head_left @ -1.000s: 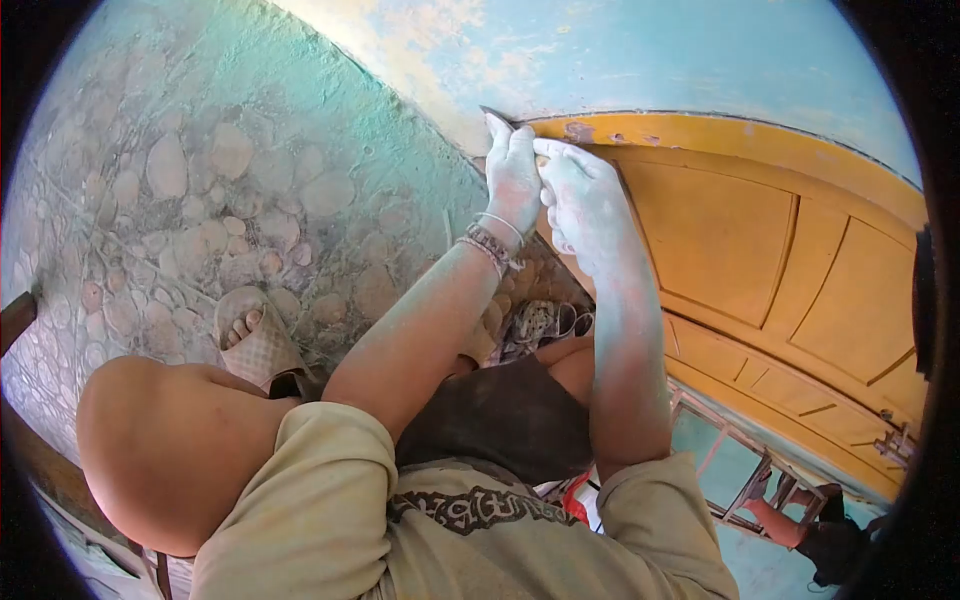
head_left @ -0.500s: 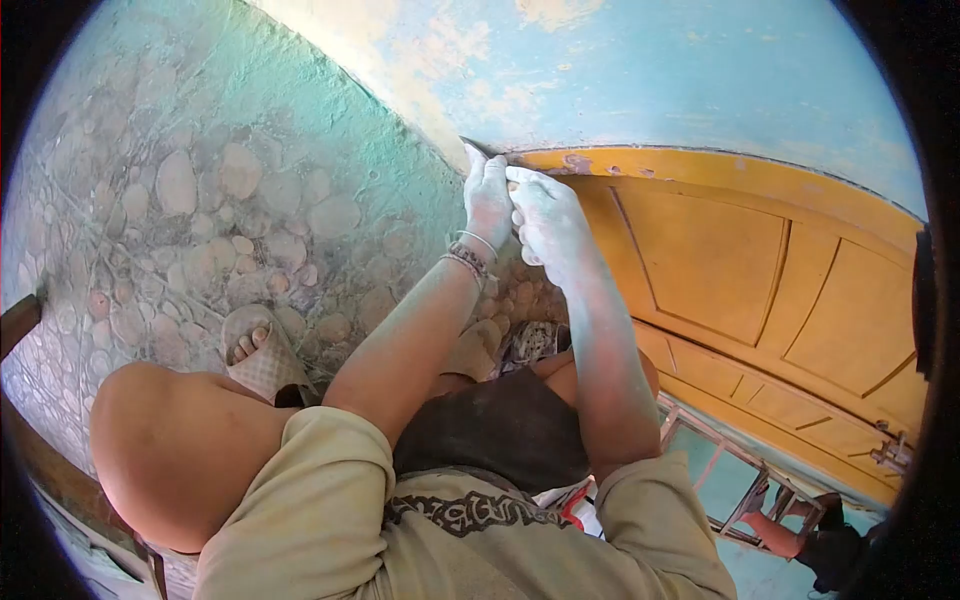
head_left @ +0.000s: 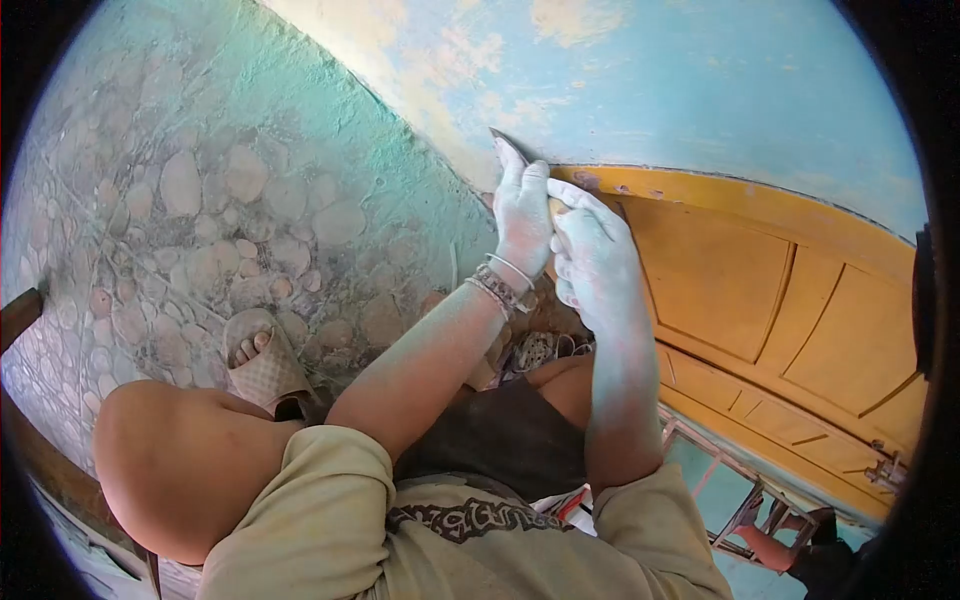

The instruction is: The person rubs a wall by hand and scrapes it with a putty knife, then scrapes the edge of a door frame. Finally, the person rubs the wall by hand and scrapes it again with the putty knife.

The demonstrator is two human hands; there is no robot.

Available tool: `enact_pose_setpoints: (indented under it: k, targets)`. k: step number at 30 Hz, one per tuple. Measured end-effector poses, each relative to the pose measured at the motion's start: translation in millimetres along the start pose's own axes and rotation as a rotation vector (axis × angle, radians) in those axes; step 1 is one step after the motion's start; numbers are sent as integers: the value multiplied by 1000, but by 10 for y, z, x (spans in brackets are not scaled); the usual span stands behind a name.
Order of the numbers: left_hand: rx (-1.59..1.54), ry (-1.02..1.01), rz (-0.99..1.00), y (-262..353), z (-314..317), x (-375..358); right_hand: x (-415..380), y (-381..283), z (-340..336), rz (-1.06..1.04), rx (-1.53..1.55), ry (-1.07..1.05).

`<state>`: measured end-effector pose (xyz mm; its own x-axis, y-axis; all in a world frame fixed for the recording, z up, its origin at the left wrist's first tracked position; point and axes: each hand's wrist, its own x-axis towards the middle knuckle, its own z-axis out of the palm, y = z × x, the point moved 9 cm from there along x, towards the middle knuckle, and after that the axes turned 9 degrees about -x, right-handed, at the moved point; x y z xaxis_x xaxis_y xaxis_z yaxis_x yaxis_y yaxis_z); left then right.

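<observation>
both hands clamp one scraper (head_left: 508,146), its thin blade poking out at twelve o'clock against the blue wall (head_left: 700,90) above the yellow door (head_left: 740,270). left hand (head_left: 522,215) wraps the handle, right hand (head_left: 592,255) presses alongside. looks light, stiff; best gripped low on the handle.

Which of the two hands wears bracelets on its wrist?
The left hand, which presses the scraper blade against the blue wall, has bracelets at its wrist. The right hand beside it has a bare wrist.
</observation>
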<state>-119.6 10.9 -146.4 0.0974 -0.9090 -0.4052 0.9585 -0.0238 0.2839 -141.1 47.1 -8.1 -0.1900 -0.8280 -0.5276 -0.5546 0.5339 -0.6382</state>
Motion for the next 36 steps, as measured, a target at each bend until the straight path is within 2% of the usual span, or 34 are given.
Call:
enact_pose_setpoints:
  k: [1,3,6,9,11,13,14,16,18,20,22,24,29,31,34,36]
  targets:
    - [12,-18,-8,-31,41,-29,144,135,15,-34,-39,8]
    - [-24,38,-189,87,48,-73,242,216,69,-40,-53,-5]
    - [104,16,-140,124,29,-12,150,156,86,-27,-35,-26]
    - [275,-33,63,141,335,-321,-90,93,-153,-4,31,-50]
    - [-86,8,-41,-125,50,-40,-27,88,-113,-75,-98,4]
    - [-69,-53,-2,89,33,-88,74,162,-28,-92,-120,17]
    - [-78,-44,-51,97,79,-150,99,139,41,-100,-131,23]
    - [-100,-13,-121,78,159,-172,-77,94,56,28,43,0]
    - [-10,-18,-39,94,191,-134,-105,56,13,31,51,-19]
    - [10,11,-97,23,155,-140,-78,72,4,29,70,29]
    - [-238,-6,-155,0,99,-112,-5,166,92,52,73,-35]
    - [-307,-35,-176,166,173,-102,47,95,187,51,87,-81]
    - [-31,-47,7,239,330,-92,-184,-159,59,-32,185,-58]
    - [-219,-70,-141,319,254,-47,85,17,262,-51,174,-67]
    - [-203,-96,-102,438,222,11,70,-58,335,-25,175,-85]
    - [-42,-105,18,449,367,-30,-160,-196,148,-46,173,-69]
